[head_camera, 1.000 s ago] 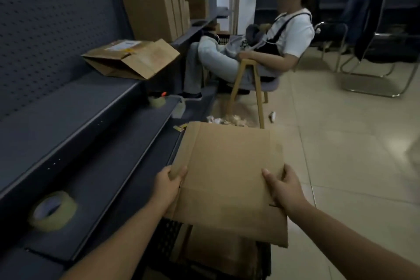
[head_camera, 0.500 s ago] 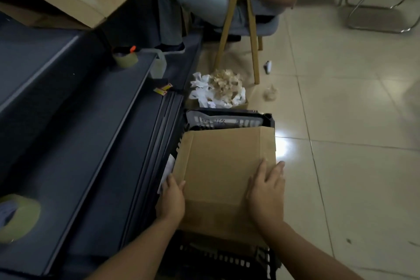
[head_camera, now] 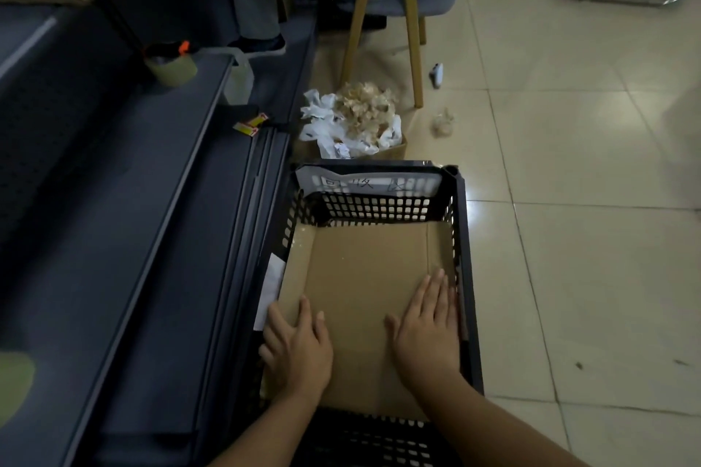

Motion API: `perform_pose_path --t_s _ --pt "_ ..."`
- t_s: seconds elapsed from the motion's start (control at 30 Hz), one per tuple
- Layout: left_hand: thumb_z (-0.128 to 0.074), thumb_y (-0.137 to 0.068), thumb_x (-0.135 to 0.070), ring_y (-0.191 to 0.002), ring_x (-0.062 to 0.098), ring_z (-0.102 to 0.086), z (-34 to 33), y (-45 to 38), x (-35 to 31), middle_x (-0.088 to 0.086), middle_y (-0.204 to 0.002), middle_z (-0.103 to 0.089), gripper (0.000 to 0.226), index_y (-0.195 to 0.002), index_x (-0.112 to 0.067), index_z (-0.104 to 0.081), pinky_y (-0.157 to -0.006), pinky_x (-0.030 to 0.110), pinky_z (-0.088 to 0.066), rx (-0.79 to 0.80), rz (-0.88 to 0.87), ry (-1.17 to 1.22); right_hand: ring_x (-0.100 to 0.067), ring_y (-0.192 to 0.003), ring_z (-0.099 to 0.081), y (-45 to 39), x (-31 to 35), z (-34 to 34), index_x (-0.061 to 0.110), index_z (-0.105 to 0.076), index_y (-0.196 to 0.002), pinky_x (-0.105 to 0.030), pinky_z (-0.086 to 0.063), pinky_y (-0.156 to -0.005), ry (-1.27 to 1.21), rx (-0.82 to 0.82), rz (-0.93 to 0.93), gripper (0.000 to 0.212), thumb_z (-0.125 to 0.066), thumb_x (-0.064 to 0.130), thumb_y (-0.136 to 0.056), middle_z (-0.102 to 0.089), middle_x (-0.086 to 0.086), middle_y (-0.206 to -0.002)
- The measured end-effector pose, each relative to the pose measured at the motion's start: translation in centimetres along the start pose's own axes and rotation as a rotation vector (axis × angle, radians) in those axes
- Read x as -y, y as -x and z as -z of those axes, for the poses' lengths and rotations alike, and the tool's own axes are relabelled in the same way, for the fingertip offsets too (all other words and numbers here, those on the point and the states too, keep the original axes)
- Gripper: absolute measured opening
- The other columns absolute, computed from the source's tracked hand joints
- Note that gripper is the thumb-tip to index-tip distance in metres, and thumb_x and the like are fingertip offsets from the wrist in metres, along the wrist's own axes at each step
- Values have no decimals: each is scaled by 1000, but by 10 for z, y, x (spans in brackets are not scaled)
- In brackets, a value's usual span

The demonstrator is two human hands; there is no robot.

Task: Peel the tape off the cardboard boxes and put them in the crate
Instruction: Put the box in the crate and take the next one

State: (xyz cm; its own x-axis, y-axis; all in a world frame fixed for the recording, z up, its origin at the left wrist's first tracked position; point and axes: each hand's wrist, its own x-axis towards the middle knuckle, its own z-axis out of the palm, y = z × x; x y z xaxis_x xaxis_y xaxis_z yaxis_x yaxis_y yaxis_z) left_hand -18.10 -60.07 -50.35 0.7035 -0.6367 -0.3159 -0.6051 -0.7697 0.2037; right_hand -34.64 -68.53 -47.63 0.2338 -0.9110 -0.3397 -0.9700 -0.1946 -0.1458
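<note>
Flattened cardboard box (head_camera: 364, 299) lying inside the black crate (head_camera: 464, 246), lower centre of frame. Probably light, stiff, bendable along creases; best taken at side edges. Left hand (head_camera: 297, 347) and right hand (head_camera: 428, 330) pressing flat, fingers straight, spread.

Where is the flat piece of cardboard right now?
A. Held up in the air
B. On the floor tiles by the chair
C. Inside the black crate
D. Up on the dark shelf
C: the flattened cardboard lies down inside the black crate, with the left hand and the right hand resting flat on top of it.
</note>
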Motion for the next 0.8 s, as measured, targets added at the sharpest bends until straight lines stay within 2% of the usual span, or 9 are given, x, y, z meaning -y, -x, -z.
perform_pose_path --t_s 0.13,0.23,0.27,0.37,0.47,0.53,0.6,0.7,0.8 --pt "-23 -101 -58 -148 48 -27 -23 1 11 31 -167 -17 68 -158 -25 -41 -120 58 -19 16 -150 -182 -32 -150 32 -2 -2 -21 3 29 -155 -45 11 -121 -133 124 -12 85 -19 55 -108 38 -17 -161" --pt "-24 -97 -58 -150 56 -24 -43 -2 18 33 -164 -24 74 -157 -16 -36 -123 63 -12 36 -232 -214 -31 -149 36 -16 -6 -42 9 34 -153 -49 4 -126 -189 192 -38 87 -23 56 -107 39 -11 -162" --pt "-20 -98 -58 -153 55 -17 -46 -5 17 32 -166 -21 77 -160 -13 -31 -124 62 -11 19 -247 -219 -31 -149 35 -21 -5 -48 10 35 -152 -50 1 -128 -178 230 -63 86 -23 55 -107 39 -12 -162" --pt "-8 -107 -57 -157 40 18 -52 -15 11 27 -167 18 77 -163 -8 10 -128 52 7 164 -274 -325 -33 -153 28 -32 -4 -58 13 34 -151 -54 -10 -128 -171 360 -120 88 -33 49 -108 35 -13 -165" --pt "-29 -110 -54 -157 35 22 -55 -31 18 20 -167 27 83 -162 -11 19 -129 46 2 375 -284 -404 -35 -157 17 -43 -9 -61 12 31 -156 -55 -9 -126 -200 552 -156 101 -52 37 -103 33 -12 -165" --pt "-41 -108 -54 -157 35 22 -54 -36 27 20 -166 31 93 -162 -12 22 -130 46 -2 418 -320 -435 -35 -156 -15 -49 -10 -54 3 -4 -162 -45 -23 -125 -267 545 -147 76 -49 25 -104 -4 -20 -171" --pt "-49 -106 -47 -157 36 21 -50 -37 30 20 -166 30 97 -161 -11 21 -130 46 -4 447 -356 -483 -32 -132 -51 -54 -7 -40 1 -46 -141 -36 -44 -107 -287 515 -92 42 -51 19 -104 -49 -21 -148" --pt "-52 -105 -32 -158 38 16 -33 -43 17 21 -170 20 90 -164 -11 12 -128 47 -11 522 -361 -492 -26 -126 -58 -56 -4 -10 5 -51 -144 -33 -49 -99 -335 449 24 44 -53 22 -104 -58 -13 -142" --pt "-48 -106 -26 -158 42 -6 -21 -50 0 26 -171 -4 66 -164 -11 -20 -123 47 -25 524 -335 -453 -17 -111 -64 -57 0 14 11 -50 -147 -23 -51 -86 -403 315 122 43 -51 22 -106 -60 -8 -141"
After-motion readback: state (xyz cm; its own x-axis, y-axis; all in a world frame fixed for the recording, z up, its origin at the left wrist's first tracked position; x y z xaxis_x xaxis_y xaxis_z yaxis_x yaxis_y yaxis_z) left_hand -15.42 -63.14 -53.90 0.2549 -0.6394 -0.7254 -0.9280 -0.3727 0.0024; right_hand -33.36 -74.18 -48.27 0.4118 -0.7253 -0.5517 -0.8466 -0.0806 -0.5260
